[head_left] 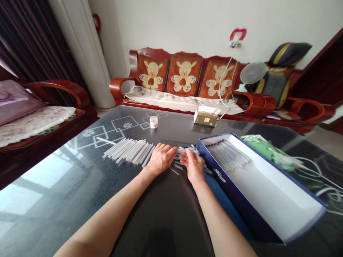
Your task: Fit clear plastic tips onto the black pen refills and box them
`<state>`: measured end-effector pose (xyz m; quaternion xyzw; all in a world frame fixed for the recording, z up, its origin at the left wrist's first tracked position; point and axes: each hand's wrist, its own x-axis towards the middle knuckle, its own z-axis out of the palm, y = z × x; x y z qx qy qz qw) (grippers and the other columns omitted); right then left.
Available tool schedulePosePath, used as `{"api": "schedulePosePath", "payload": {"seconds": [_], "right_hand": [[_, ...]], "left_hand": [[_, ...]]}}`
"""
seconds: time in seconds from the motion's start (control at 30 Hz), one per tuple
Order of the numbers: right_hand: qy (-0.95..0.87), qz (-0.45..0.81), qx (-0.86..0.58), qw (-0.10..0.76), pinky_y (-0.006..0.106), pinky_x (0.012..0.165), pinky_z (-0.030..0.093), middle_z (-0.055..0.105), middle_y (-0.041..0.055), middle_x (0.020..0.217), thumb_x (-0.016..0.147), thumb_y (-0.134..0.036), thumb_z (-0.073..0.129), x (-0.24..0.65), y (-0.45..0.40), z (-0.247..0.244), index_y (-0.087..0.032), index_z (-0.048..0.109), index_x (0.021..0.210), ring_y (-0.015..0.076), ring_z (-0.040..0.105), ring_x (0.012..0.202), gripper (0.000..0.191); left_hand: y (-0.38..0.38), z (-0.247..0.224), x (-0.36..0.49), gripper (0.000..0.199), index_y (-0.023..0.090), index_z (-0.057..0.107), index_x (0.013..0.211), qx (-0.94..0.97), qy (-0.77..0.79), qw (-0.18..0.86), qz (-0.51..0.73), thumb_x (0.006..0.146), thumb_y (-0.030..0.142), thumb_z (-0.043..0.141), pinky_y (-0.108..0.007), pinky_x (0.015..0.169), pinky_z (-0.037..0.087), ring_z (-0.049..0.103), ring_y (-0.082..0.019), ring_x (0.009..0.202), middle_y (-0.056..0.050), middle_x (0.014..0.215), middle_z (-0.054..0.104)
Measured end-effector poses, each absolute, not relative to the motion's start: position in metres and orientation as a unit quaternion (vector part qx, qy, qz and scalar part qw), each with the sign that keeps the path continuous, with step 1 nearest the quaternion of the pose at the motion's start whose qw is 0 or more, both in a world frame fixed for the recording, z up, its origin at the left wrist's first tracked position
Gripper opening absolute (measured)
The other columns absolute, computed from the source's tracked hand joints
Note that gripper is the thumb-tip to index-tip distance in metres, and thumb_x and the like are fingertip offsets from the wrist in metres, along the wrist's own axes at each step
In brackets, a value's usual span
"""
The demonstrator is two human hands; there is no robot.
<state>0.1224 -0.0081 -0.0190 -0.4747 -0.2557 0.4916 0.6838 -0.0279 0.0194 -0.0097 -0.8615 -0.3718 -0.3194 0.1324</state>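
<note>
White plastic tubes (182, 149), partly hidden by right hand (193, 165)

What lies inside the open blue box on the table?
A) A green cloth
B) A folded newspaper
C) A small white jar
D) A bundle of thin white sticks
D: thin white sticks lie in a bundle inside the open blue box.
</note>
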Motion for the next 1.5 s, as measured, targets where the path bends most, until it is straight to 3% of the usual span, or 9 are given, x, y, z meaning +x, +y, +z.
{"api": "schedulePosePath", "payload": {"seconds": [0.2, 0.47, 0.6, 0.83, 1.0, 1.1, 1.2, 1.3, 1.5], "right_hand": [[-0.360, 0.416, -0.522, 0.652, 0.026, 0.049, 0.050, 0.066, 0.0018, 0.063, 0.068, -0.055, 0.072, 0.117, -0.008, -0.027, -0.020, 0.066, 0.073, 0.0151, 0.059, 0.054, 0.036], [-0.388, 0.477, -0.484, 0.623, 0.027, 0.063, 0.055, 0.070, 0.0028, 0.085, 0.062, -0.044, 0.078, 0.127, -0.004, -0.031, -0.020, 0.073, 0.091, 0.0171, 0.066, 0.076, 0.038], [-0.402, 0.487, -0.471, 0.616, 0.024, 0.061, 0.055, 0.070, 0.0016, 0.095, 0.062, -0.039, 0.078, 0.127, -0.006, -0.027, -0.022, 0.071, 0.097, 0.0162, 0.067, 0.081, 0.039], [-0.428, 0.429, -0.539, 0.585, 0.025, 0.039, 0.044, 0.068, 0.0034, 0.066, 0.070, -0.052, 0.070, 0.126, -0.007, -0.027, -0.020, 0.070, 0.079, 0.0167, 0.062, 0.055, 0.033], [-0.460, 0.437, -0.504, 0.586, 0.022, 0.048, 0.049, 0.071, 0.0024, 0.083, 0.071, -0.041, 0.069, 0.128, -0.006, -0.031, -0.022, 0.069, 0.095, 0.0177, 0.068, 0.074, 0.030], [-0.449, 0.456, -0.490, 0.593, 0.020, 0.043, 0.045, 0.070, 0.0023, 0.096, 0.069, -0.039, 0.070, 0.128, -0.008, -0.027, -0.023, 0.066, 0.102, 0.0174, 0.068, 0.076, 0.037], [-0.440, 0.444, -0.514, 0.587, 0.023, 0.040, 0.043, 0.070, 0.0030, 0.080, 0.072, -0.045, 0.069, 0.127, -0.010, -0.024, -0.021, 0.068, 0.090, 0.0160, 0.064, 0.060, 0.030], [-0.458, 0.412, -0.535, 0.579, 0.028, 0.048, 0.049, 0.068, 0.0021, 0.066, 0.073, -0.049, 0.067, 0.127, -0.009, -0.025, -0.021, 0.068, 0.075, 0.0150, 0.059, 0.050, 0.028], [-0.445, 0.453, -0.499, 0.590, 0.024, 0.045, 0.046, 0.070, 0.0019, 0.080, 0.067, -0.041, 0.071, 0.125, -0.009, -0.026, -0.022, 0.068, 0.096, 0.0153, 0.064, 0.060, 0.035]], "left_hand": [[0.013, -0.012, -0.022, 0.030, 0.022, 0.065, 0.102, -0.850, -0.395, 0.133, -0.321, 0.098, 0.037, 0.039, -0.029, 0.069, 0.039, 0.052, -0.016, 0.074, -0.004, 0.080, 0.062], [0.018, -0.009, -0.030, 0.037, 0.021, 0.067, 0.093, -0.856, -0.405, 0.127, -0.295, 0.097, 0.043, 0.038, -0.030, 0.069, 0.037, 0.051, -0.017, 0.071, -0.004, 0.072, 0.059], [0.019, -0.010, -0.032, 0.039, 0.022, 0.068, 0.088, -0.852, -0.409, 0.126, -0.300, 0.097, 0.045, 0.038, -0.031, 0.068, 0.037, 0.050, -0.017, 0.069, -0.004, 0.070, 0.059], [0.020, -0.012, -0.032, 0.038, 0.021, 0.068, 0.090, -0.858, -0.403, 0.116, -0.296, 0.096, 0.045, 0.038, -0.031, 0.069, 0.038, 0.051, -0.017, 0.070, -0.005, 0.071, 0.059], [0.020, -0.012, -0.033, 0.038, 0.021, 0.067, 0.089, -0.858, -0.405, 0.115, -0.294, 0.097, 0.044, 0.038, -0.031, 0.068, 0.037, 0.051, -0.017, 0.069, -0.005, 0.071, 0.059], [0.019, -0.011, -0.033, 0.038, 0.021, 0.067, 0.088, -0.856, -0.406, 0.120, -0.296, 0.097, 0.043, 0.038, -0.031, 0.068, 0.037, 0.051, -0.016, 0.068, -0.004, 0.071, 0.059], [0.019, -0.011, -0.032, 0.038, 0.021, 0.067, 0.088, -0.858, -0.403, 0.120, -0.297, 0.097, 0.044, 0.038, -0.031, 0.068, 0.037, 0.051, -0.017, 0.068, -0.004, 0.071, 0.059], [0.019, -0.012, -0.032, 0.037, 0.021, 0.067, 0.089, -0.860, -0.398, 0.119, -0.296, 0.097, 0.044, 0.038, -0.031, 0.068, 0.037, 0.051, -0.017, 0.068, -0.004, 0.071, 0.059], [0.020, -0.013, -0.033, 0.038, 0.021, 0.067, 0.087, -0.858, -0.404, 0.115, -0.297, 0.097, 0.044, 0.038, -0.031, 0.068, 0.038, 0.051, -0.017, 0.068, -0.004, 0.070, 0.059]]}}
